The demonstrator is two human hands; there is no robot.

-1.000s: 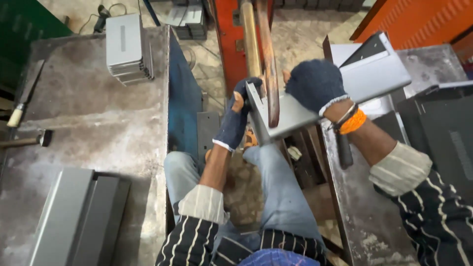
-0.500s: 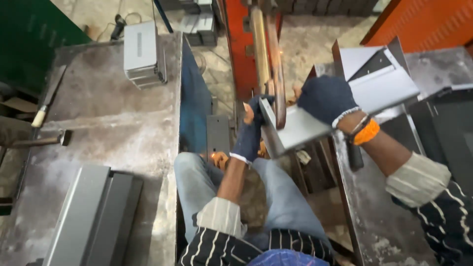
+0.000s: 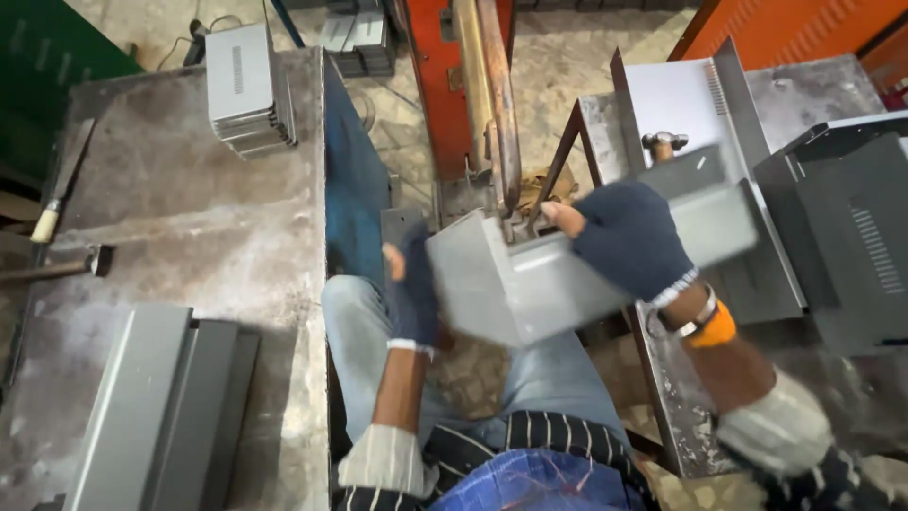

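Since half a second ago the grey sheet-metal box (image 3: 530,284) has swung flatter and lower under the copper welding arm (image 3: 499,104); my view has drifted too, so part of that shift is my head.

Left hand (image 3: 412,293), dark glove, is closed around the near left end of the box, thumb up over the edge. Right hand (image 3: 629,241), dark glove with bare fingertips, is clamped over the top of the box toward its right end. The box sits over my knees, its upper edge right at the tip of the arm on the red machine (image 3: 440,85). Blur hides whether tip and metal touch.

Risks, as I judge them:
- Bare fingertip of the right hand lies just beside the electrode tip; pinch or burn if the box shifts.
- Box is gripped only at the ends; a twist would misplace the seam.
- Hammer (image 3: 57,270) and stacked grey panels (image 3: 161,407) on the steel bench (image 3: 189,218) lie well apart, no snag.
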